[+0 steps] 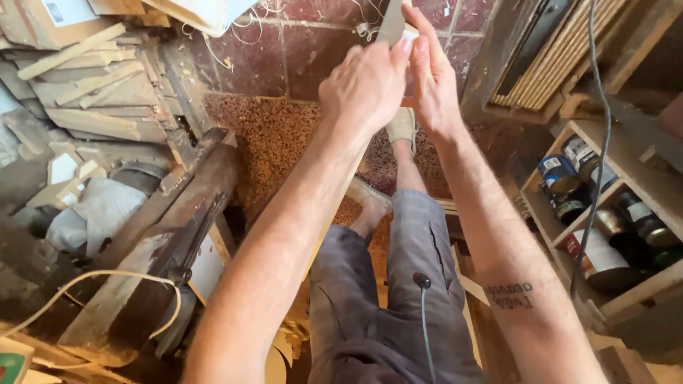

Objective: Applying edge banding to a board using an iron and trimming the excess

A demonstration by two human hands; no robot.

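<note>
Sawdust floor (284, 142), top centre: left hand (366, 85) and right hand (432, 78) grasping pale strip (391, 21), top cut off. Tins (569, 178) with pale labels, shelf (640, 185) right. Cardboard box (43, 18) upper left, cropped.

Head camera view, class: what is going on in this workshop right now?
A person stands on a sawdust-strewn floor and holds a narrow pale strip out in front with both hands. The left hand and the right hand close around it near the top of the view, which cuts the strip off. Offcuts of wood are piled to the left; a wooden shelf of paint tins stands on the right.
</note>
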